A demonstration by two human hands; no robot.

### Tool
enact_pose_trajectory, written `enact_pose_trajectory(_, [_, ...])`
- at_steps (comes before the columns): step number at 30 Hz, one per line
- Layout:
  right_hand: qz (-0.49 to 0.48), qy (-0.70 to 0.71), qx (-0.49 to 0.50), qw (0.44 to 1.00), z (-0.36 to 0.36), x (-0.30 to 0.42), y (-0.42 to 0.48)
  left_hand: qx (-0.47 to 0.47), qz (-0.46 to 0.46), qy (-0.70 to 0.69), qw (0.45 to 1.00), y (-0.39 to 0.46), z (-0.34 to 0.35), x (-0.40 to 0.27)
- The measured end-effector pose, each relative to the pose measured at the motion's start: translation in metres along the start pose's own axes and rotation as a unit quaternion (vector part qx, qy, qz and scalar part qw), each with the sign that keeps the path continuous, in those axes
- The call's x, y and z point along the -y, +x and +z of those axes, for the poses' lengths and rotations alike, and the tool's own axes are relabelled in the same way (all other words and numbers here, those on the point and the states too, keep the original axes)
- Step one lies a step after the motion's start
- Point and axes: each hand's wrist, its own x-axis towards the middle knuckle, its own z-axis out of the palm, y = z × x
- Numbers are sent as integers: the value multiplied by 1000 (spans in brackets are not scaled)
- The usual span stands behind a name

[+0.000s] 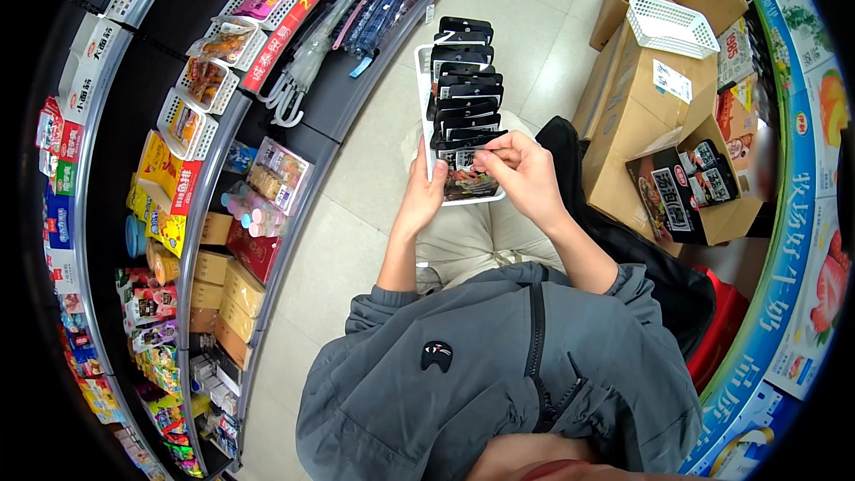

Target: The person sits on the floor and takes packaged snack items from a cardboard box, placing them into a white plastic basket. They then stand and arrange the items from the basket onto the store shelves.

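Note:
My left hand grips the side of a long white plastic basket above my lap. Inside it, black-topped snack packets stand in a row, one behind another. With fingertips and thumb, my right hand pinches the upper edge of the front packet, whose food picture faces me. That packet sits at the basket's near end. Part of my left hand's fingers is hidden behind the basket wall.
To the left, curved store shelves carry snacks, umbrellas and small baskets. On the right stand cardboard cartons, a white basket on top, and an open box with similar packets. A black bag lies beside my legs.

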Motion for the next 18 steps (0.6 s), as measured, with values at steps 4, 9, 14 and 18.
enact_pose_trajectory(4, [18, 29, 33, 999, -2, -19, 5, -29, -25, 6, 999, 0, 5, -2])
enact_pose_trajectory(9, [-25, -41, 22, 999, 16, -28, -3, -15, -57, -66, 996, 5, 2, 8])
enact_pose_trajectory(14, [-110, -89, -55, 988, 23, -41, -2, -26, -73, -83, 994, 6, 2, 14])
enact_pose_trajectory(18, [-173, -124, -79, 974, 27, -61, 1, -43, -77, -67, 994, 3, 5, 10])
